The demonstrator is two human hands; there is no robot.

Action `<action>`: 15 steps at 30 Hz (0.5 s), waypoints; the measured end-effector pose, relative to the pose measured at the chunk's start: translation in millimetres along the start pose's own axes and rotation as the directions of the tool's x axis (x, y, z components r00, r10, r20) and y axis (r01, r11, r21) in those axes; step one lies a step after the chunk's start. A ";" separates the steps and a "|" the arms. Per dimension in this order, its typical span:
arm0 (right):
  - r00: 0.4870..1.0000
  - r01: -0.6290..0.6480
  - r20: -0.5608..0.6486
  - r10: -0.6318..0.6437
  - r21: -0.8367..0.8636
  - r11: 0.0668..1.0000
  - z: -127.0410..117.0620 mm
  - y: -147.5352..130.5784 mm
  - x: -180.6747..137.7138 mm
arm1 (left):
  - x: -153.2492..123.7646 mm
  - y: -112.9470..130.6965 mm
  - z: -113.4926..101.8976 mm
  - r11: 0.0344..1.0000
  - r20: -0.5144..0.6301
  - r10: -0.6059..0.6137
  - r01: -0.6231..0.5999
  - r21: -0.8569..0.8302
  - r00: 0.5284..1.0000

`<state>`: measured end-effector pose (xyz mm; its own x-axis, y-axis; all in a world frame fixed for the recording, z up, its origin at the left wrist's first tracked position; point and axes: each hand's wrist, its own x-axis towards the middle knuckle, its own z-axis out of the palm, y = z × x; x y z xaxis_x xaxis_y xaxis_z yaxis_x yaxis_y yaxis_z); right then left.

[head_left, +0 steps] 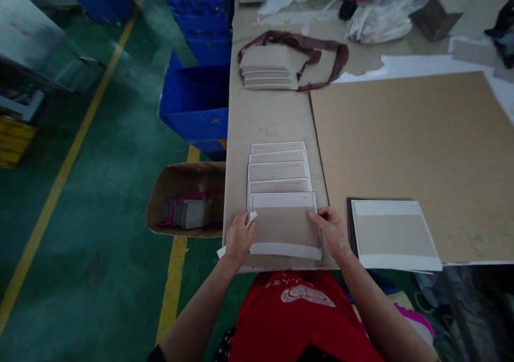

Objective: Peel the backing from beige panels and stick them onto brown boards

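In front of me on the table lies a grey-brown cardboard panel (285, 228) with white paper bands along its far and near edges. It is the nearest of several overlapping panels (278, 171) fanned away from me. My left hand (239, 240) is closed at the panel's left edge, with a narrow white paper strip (251, 219) between its fingers. On the opposite edge my right hand (332, 232) pinches the panel's right side between thumb and fingers. Another pile of similar panels (393, 234) lies right of my right hand.
A large brown board (413, 153) covers the table's right part. Farther back sit a stack of grey boards (268, 65), a brown strap (341, 62) and a clear plastic bag (387, 16). Left of the table edge stand blue bins (196, 123) and a cardboard box (160, 190) holding boards.
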<state>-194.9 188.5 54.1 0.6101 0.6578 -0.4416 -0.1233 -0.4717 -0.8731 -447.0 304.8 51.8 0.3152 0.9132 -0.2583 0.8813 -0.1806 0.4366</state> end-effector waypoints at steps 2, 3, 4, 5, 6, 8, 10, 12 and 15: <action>0.984 -0.147 0.116 0.137 0.087 0.985 7.1 -9.6 -8.8 | 1.8 -0.7 -3.4 0.999 0.014 0.003 -0.003 -0.032 1.000; 0.965 -0.220 0.172 0.197 0.124 0.968 10.1 -14.9 -13.4 | 2.1 -0.7 -5.8 0.999 0.029 -0.007 0.008 -0.047 1.000; 0.947 -0.277 0.214 0.241 0.158 0.948 11.7 -20.4 -17.6 | 2.0 -0.4 -8.4 0.998 0.046 -0.025 0.028 -0.061 0.999; 0.933 -0.318 0.239 0.270 0.197 0.927 10.7 -26.2 -21.1 | 1.7 -0.2 -10.9 0.996 0.063 -0.047 0.052 -0.072 0.997; 0.927 -0.341 0.249 0.281 0.243 0.908 6.3 -32.1 -24.0 | 1.0 0.0 -13.2 0.994 0.080 -0.066 0.073 -0.079 0.995; 0.935 -0.340 0.215 0.281 0.327 0.882 -15.3 -44.4 -29.3 | -1.0 -0.2 -16.4 0.992 0.105 -0.092 0.101 -0.077 0.990; 0.956 -0.289 0.060 0.288 0.372 0.882 -54.0 -56.1 -36.9 | -3.5 -1.4 -17.9 0.993 0.130 -0.100 0.108 -0.056 0.986; 0.937 -0.198 -0.204 0.285 0.361 0.911 -104.6 -65.5 -49.2 | -5.5 -3.2 -18.7 0.992 0.158 -0.117 0.123 -0.033 0.981; 0.788 -0.051 -0.611 0.072 0.053 0.997 -179.9 -74.3 -74.5 | -5.9 -6.8 -19.6 0.990 0.187 -0.135 0.139 -0.010 0.973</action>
<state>-90.4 68.9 189.0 0.9502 0.1258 -0.2851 -0.1952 -0.4730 -0.8592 -461.7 307.8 67.3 0.2539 0.8446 -0.4714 0.9129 -0.0481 0.4053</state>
